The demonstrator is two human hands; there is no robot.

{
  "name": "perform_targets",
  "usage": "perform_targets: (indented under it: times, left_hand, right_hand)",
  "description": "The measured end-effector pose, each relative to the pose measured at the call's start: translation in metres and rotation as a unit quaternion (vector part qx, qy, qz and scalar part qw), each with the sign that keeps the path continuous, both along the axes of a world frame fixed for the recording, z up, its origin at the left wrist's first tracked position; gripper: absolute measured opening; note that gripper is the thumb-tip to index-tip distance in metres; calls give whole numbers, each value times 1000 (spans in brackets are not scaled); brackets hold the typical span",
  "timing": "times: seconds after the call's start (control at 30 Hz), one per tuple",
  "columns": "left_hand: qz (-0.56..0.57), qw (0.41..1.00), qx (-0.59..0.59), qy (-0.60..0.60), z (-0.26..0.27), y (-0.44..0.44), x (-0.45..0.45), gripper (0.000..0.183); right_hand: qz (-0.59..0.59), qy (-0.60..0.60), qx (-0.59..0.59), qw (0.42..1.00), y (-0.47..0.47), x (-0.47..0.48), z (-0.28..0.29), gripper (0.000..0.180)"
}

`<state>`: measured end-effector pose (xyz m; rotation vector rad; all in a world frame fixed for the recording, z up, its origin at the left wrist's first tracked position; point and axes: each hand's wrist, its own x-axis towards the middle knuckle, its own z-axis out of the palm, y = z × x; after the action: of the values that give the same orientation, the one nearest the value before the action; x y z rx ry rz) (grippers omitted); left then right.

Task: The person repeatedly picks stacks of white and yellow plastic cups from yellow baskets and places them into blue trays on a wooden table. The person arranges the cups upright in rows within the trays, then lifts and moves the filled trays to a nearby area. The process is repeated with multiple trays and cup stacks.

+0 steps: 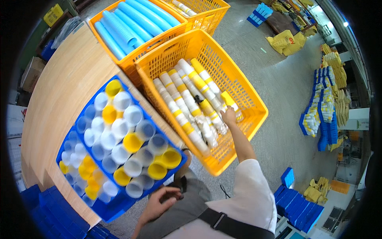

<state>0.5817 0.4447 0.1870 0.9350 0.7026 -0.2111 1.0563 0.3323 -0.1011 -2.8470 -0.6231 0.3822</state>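
Observation:
My right hand [229, 116] reaches into an orange plastic crate [250, 119] and touches the rolls of nested cups at its right side; whether its fingers are closed on one is unclear. White and yellow cup rolls [185, 92] lie lengthwise in that crate, some in clear wrap. My left hand [159, 203] is empty, fingers apart and curled, over my lap beside the near corner of a blue plastic tray [115, 206]. White, yellow and translucent cups [132, 142] stand mouth up in the tray, which has a divider.
The tray rests on a wooden table [65, 71]. Another orange crate [122, 61] holds light blue cup stacks [140, 21], with a third crate [209, 18] beyond. Blue trays [56, 206] are stacked lower left. Yellow sacks [288, 43] and more blue trays [298, 206] stand on the floor.

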Motion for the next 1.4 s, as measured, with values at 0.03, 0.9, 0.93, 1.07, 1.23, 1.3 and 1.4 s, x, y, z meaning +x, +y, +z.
perform_targets:
  times: [0.03, 0.9, 0.93, 1.07, 1.23, 1.3, 1.4]
  left_hand:
    - [-16, 1000, -6, 23, -4, -5, 14, 35]
    - [329, 876, 353, 11, -11, -25, 76, 52]
    - [360, 896, 256, -42, -4, -30, 51, 51]
    - [341, 889, -230, -200, 16, -31, -73, 59]
    - [425, 904, -38, -24, 46, -82, -222, 58]
    - [456, 889, 9, 31, 55, -106, -268, 59]
    - [514, 848, -115, -55, 61, -126, -316, 63]
  right_hand:
    - [-16, 12, -52, 998, -10, 23, -22, 64]
    - [275, 419, 325, 802, 59, -266, 253, 53]
    - [234, 478, 362, 765, 57, -290, 266, 52]
    - [52, 806, 290, 512, 72, -362, 303, 52]
    - [162, 818, 285, 472, 67, -505, 281, 51]
    - [131, 845, 252, 453, 74, -555, 261, 45]
    - [12, 911, 122, 393, 114, -606, 245, 45]
